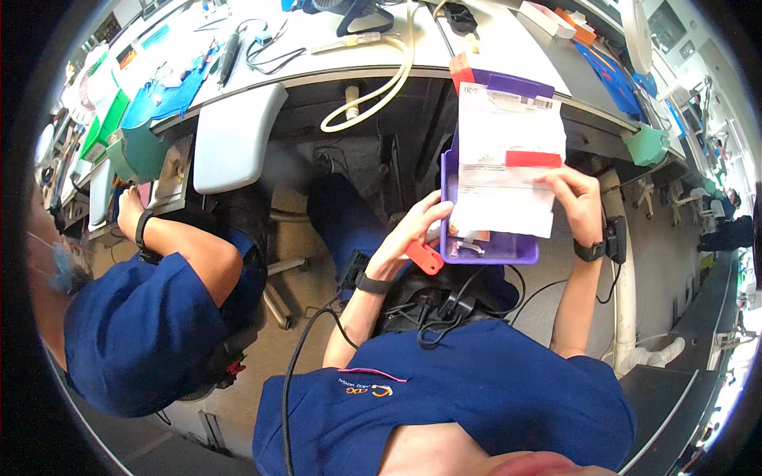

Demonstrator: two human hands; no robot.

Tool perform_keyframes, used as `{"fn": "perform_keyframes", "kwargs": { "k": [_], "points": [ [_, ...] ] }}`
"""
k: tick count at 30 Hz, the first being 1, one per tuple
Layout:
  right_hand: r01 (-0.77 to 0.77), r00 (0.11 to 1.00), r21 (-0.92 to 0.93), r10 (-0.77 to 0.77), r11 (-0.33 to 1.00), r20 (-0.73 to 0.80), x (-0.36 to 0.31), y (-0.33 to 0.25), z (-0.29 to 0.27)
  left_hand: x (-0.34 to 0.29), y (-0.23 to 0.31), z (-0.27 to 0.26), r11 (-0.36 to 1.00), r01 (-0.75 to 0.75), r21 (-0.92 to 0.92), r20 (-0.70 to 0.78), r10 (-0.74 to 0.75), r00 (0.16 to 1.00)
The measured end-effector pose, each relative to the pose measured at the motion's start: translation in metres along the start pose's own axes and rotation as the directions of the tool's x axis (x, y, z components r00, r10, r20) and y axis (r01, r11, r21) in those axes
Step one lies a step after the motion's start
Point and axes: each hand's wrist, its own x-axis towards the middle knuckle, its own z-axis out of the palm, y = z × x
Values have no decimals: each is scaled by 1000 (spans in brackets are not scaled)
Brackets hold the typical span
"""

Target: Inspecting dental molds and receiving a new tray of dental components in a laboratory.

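Observation:
A purple plastic bin (pixel 494 252) is over my lap, in front of my body. My left hand (pixel 419 225) grips its left wall, thumb at the rim. Beside that palm, an orange-red plastic piece with a small hole (pixel 425 259) sticks out; what it belongs to is hidden. A creased white printed sheet (pixel 500 186) covers most of the bin, with a red strip (pixel 533 159) across its right side. My right hand (pixel 578 198) pinches the sheet's right edge just below that strip. Small items (pixel 470 240) show at the near end of the bin, too partly covered to name.
The white workbench (pixel 294 71) runs across ahead, with a looped pale hose (pixel 406 71) hanging over its edge. A light-blue armrest pad (pixel 238 136) juts out on the left. A co-worker (pixel 147 333) sits close at my left. Black cables (pixel 440 317) trail over my lap.

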Motion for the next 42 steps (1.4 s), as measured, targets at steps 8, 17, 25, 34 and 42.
{"fn": "perform_keyframes", "kwargs": {
  "k": [8, 17, 25, 34, 42],
  "points": [
    [220, 975, 446, -204, 868, -84, 12, -13, -24, -7, 13, 20, 988, 109, 114, -227, -81, 971],
    [319, 934, 677, -339, 663, -109, 69, -45, -20, 7, -5, -4, 991, 14, 130, -52, -7, 999],
    [302, 919, 600, -394, 741, 24, 73, -31, -29, 6, -2, -4, 998, 29, 59, -14, -28, 1000],
    [313, 913, 558, -405, 768, 46, 69, -35, -27, 5, -5, -7, 997, 8, 79, -37, -5, 999],
    [242, 954, 471, -296, 848, 42, 60, -41, -23, -1, 5, 2, 998, 54, 18, -71, -53, 996]
  ]
}}
